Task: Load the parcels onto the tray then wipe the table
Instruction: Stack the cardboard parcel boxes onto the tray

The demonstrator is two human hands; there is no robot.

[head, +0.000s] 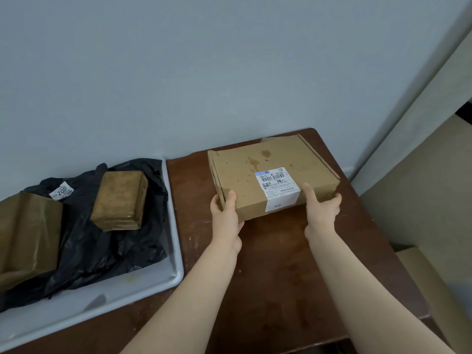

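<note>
Both the left hand [226, 215] and right hand [322, 210] grasp a flat, stained cardboard box [270, 172] at the scuffed wooden tabletop's [281, 277] far edge, beside a grey tray [143, 284].

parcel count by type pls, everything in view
flat cardboard box, gripped by left hand and right hand: 1
taped brown parcels, on the tray: 2
black bag parcel, on the tray: 1
Total: 4
</note>
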